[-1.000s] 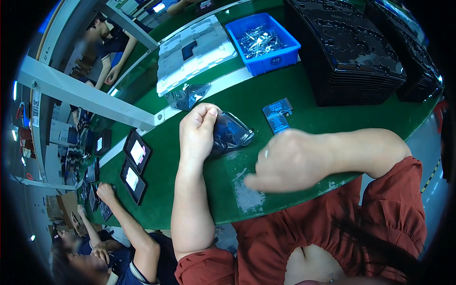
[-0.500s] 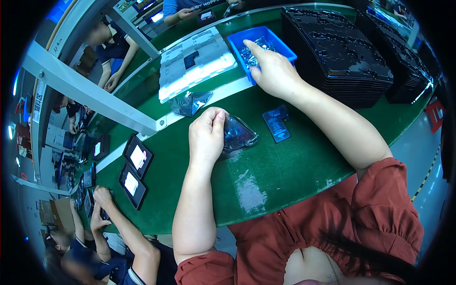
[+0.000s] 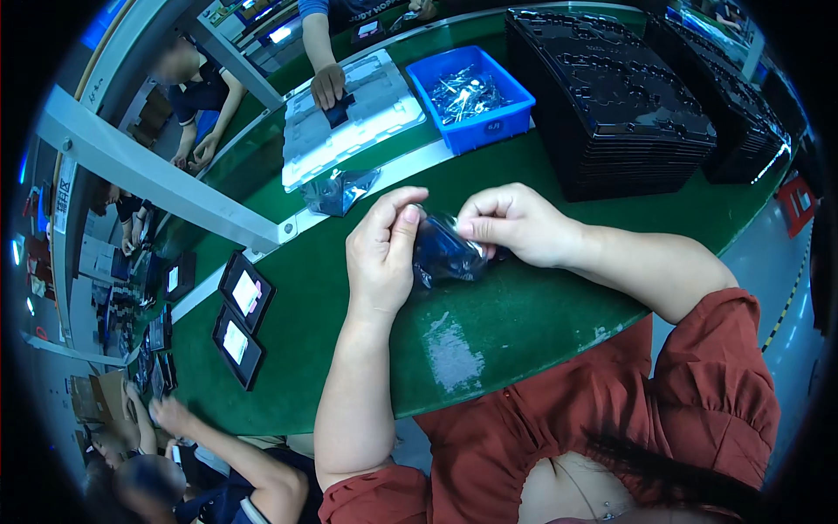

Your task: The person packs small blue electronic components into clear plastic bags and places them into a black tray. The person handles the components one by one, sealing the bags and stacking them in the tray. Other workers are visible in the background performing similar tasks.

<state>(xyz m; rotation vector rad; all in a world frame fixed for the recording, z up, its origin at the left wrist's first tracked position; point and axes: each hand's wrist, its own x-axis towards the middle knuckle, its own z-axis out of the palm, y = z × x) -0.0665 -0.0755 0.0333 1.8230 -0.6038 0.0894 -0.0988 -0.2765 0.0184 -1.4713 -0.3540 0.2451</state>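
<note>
My left hand [image 3: 381,249] pinches the upper left of a shiny, see-through plastic bag [image 3: 447,262] between thumb and fingers. Something dark shows through the film. On the bag's right side, my right hand [image 3: 517,225] is closed, thumb and forefinger gripping its edge. Whether the right fingers also hold something else is hidden. Just beyond the left hand lies another crumpled, shiny bag [image 3: 339,190]. A blue bin [image 3: 489,125] filled with small shiny pieces stands behind my hands.
Tall stacks of black trays [image 3: 637,148] stand at the back right. A white tray [image 3: 305,144] bears a dark flat part [image 3: 339,113], touched by a co-worker's hand [image 3: 328,86]. Two black open boxes [image 3: 247,336] lie left, near a metal frame post [image 3: 175,170]. Co-workers sit left.
My right hand has come back from the blue bin to the bag. The dark flat part on the table right of the bag no longer shows. A co-worker's hand has reached onto the white tray.
</note>
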